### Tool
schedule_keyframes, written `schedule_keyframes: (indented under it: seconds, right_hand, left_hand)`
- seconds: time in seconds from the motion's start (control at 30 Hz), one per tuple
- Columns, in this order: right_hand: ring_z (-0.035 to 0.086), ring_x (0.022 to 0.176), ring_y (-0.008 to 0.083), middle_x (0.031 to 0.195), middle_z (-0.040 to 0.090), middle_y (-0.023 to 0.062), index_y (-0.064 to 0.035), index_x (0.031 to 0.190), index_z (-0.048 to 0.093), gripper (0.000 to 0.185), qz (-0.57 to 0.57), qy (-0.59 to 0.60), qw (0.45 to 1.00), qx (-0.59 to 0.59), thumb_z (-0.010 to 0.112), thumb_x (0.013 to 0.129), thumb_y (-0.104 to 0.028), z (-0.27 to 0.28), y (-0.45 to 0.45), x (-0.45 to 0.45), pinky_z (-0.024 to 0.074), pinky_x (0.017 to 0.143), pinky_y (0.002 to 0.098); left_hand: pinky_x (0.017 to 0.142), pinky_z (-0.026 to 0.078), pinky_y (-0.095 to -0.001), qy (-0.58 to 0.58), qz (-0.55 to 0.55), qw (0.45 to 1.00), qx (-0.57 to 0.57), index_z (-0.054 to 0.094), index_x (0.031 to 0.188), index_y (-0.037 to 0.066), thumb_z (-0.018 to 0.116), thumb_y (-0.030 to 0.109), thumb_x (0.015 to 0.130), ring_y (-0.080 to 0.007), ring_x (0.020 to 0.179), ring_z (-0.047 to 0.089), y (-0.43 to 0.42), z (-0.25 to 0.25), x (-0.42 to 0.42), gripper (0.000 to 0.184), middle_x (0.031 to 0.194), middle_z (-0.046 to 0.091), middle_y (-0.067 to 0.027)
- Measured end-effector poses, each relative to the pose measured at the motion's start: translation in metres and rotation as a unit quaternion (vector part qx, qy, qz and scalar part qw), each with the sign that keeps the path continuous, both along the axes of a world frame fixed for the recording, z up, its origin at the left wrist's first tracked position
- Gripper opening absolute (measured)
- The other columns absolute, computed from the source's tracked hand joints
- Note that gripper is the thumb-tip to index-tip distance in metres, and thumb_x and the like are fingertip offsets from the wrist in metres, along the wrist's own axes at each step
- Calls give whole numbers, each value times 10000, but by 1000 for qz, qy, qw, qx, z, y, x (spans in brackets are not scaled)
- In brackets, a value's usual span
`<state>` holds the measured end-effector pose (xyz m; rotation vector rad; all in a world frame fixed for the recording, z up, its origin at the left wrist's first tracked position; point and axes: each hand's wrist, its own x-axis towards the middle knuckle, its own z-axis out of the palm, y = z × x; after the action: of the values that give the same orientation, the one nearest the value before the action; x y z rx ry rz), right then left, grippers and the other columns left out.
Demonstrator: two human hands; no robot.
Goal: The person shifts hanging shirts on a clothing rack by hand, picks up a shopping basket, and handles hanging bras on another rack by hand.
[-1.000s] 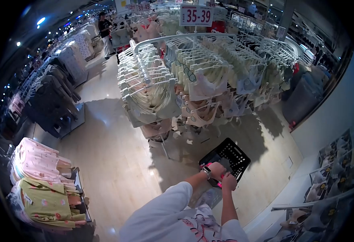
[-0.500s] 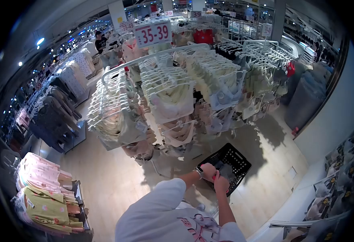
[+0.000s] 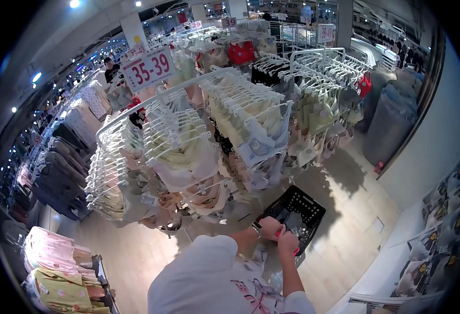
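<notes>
My left hand (image 3: 269,228), with a watch at the wrist, is closed around a red basket handle (image 3: 278,234). Closed on the same handle, my right hand (image 3: 287,242) sits just beside the left, and a bit of red shows below its fingers. Beyond both hands is a black shopping basket (image 3: 311,210) with holes in its walls, low over the pale floor. Some grey-blue thing (image 3: 292,222) lies inside it, but I cannot make out its kind.
A rack of bras on white hangers (image 3: 251,115) stands ahead, with a price sign (image 3: 148,69) above. Pyjamas (image 3: 57,251) hang at the lower left. Large wrapped bundles (image 3: 392,123) lean by the right wall. Packaged goods (image 3: 439,230) line the right side. A person (image 3: 110,70) stands far back.
The bra rack and its sign have shifted left and appear larger and nearer. Both hands keep their grip on the handle, and the basket stays in nearly the same place in view.
</notes>
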<state>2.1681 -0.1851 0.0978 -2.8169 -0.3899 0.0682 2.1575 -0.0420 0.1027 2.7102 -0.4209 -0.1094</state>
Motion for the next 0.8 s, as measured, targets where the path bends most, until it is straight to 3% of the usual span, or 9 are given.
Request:
schedule_keyframes:
  seconds: [0.23, 0.4, 0.67, 0.8]
  right_hand:
    - [633, 586, 364, 609, 624, 178, -47, 642, 681, 639, 12, -10, 999, -30, 287, 936, -455, -7, 8, 70, 500, 556, 452]
    - [638, 603, 359, 629, 630, 182, -45, 663, 685, 616, 15, 29, 998, -51, 291, 935, -433, -12, 15, 111, 502, 571, 451]
    - [627, 582, 348, 620, 629, 165, -53, 657, 688, 609, 35, 16, 998, -56, 295, 931, -429, -8, 14, 131, 489, 546, 447]
    - [630, 586, 348, 627, 632, 165, -61, 670, 695, 608, 86, 33, 994, -66, 293, 926, -439, -14, -2, 151, 492, 545, 444]
  left_hand:
    - [556, 477, -417, -13, 9, 999, -30, 612, 691, 67, 648, 469, 662, -325, 599, 612, 7, -12, 67, 405, 616, 604, -147]
    - [515, 457, -426, -48, 37, 996, -66, 590, 604, 70, 660, 446, 633, -342, 548, 587, 11, -35, 107, 384, 579, 584, -149]
    - [485, 433, -436, -43, 35, 995, -88, 592, 642, 90, 638, 449, 639, -342, 537, 578, 8, -26, 122, 362, 566, 576, -141]
    - [481, 434, -437, -53, 97, 990, -83, 589, 602, 98, 632, 419, 624, -343, 537, 580, -11, -20, 122, 325, 553, 573, -144]
